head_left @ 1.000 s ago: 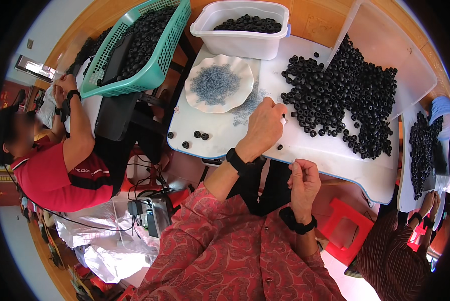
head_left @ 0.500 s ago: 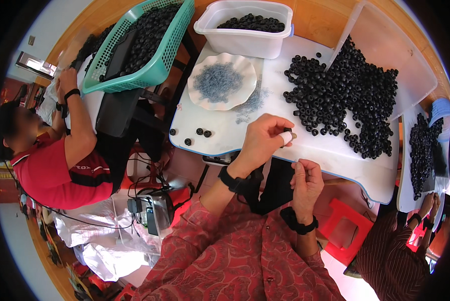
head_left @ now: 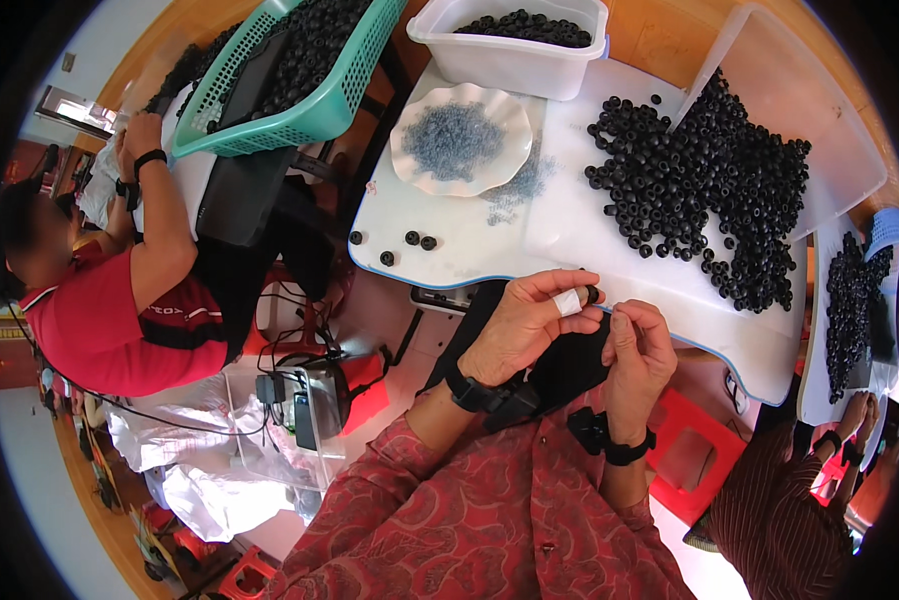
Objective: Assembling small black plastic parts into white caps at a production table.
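My left hand (head_left: 519,328) pinches a small black ring-shaped part (head_left: 592,295) between thumb and fingers, just off the table's front edge. White tape (head_left: 567,302) is wrapped around one of its fingers. Close beside it on the right, my right hand (head_left: 637,352) has thumb and forefinger pressed together; anything between them is too small to make out. Beyond my hands, a large pile of black ring-shaped parts (head_left: 659,185) spreads over the white table (head_left: 449,250). A scalloped white plate (head_left: 406,165) holds tiny grey-blue pieces (head_left: 453,142), some scattered beside it.
Several loose black parts (head_left: 412,238) lie near the table's left edge. A white tub (head_left: 509,70) and a tipped clear bin (head_left: 819,130) stand at the back. Left are a green basket (head_left: 299,130) and a seated person in red (head_left: 119,320). A red stool (head_left: 684,455) is at right.
Both hands have come nearer to me and slightly right, off the table's front edge. The left hand still holds the black part, now closer to the right fingertips. The view has shifted slightly.
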Motion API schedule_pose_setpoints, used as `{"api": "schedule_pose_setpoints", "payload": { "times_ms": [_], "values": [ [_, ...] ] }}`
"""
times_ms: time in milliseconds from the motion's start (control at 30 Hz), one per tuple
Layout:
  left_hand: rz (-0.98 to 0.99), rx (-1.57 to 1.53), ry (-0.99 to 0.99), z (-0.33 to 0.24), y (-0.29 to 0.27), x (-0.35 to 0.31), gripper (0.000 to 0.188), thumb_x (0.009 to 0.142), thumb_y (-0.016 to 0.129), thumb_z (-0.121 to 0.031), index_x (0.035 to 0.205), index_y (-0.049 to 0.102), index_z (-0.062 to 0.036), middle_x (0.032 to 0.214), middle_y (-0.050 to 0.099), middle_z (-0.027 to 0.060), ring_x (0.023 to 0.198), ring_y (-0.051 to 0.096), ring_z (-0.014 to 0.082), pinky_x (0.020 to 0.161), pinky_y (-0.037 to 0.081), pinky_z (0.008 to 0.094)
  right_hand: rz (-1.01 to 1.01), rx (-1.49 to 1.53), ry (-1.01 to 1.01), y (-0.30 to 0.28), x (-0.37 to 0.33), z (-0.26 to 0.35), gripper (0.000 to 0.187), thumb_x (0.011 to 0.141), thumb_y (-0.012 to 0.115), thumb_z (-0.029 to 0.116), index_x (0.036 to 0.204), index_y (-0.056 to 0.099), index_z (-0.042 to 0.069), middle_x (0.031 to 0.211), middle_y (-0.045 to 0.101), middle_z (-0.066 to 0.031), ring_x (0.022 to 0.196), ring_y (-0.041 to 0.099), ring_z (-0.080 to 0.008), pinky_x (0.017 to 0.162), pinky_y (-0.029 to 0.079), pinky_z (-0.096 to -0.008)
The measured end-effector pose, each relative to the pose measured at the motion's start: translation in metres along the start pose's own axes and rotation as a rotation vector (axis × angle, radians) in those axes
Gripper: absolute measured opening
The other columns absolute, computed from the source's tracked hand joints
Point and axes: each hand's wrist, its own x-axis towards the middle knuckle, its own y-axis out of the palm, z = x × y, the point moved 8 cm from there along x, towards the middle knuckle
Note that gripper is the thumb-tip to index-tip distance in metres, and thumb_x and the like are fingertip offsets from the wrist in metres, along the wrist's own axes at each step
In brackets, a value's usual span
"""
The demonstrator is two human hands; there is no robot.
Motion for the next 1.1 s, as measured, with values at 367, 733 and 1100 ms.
{"api": "schedule_pose_setpoints", "payload": {
  "times_ms": [367,733,1100],
  "values": [
    [-0.013,0.002,-0.002,0.005,0.000,-0.008,0.028,0.095,0.059,-0.003,0.122,0.061,0.0046,0.105,0.065,0.0101,0.094,0.066,0.0182,0.084,0.058,0.0295,0.048,-0.002,0.008,0.010,-0.001,-0.004,0.008,0.091,0.065,0.001,0.099,0.068,-0.001,0.096,0.058,-0.0030,0.061,0.051,-0.0043,0.050,0.038,-0.0177],
    [-0.036,0.193,0.004,-0.001,-0.002,-0.012,0.026,0.095,0.061,-0.006,0.118,0.063,0.0042,0.104,0.067,0.0102,0.090,0.067,0.0155,0.080,0.058,0.0266,0.103,-0.047,0.010,0.010,-0.001,-0.009,0.010,0.088,0.070,0.002,0.097,0.068,-0.001,0.095,0.058,-0.0020,0.062,0.052,-0.0041,0.050,0.040,-0.0176],
    [0.056,0.125,-0.099,0.011,-0.009,-0.015,0.030,0.093,0.063,-0.008,0.121,0.061,0.0024,0.101,0.068,0.0087,0.082,0.068,0.0148,0.077,0.058,0.0267,0.164,0.103,0.235,0.011,-0.001,-0.025,0.006,0.089,0.070,0.005,0.091,0.066,0.001,0.078,0.064,-0.0015,0.059,0.050,-0.0032,0.050,0.037,-0.0171]
  ]
}}
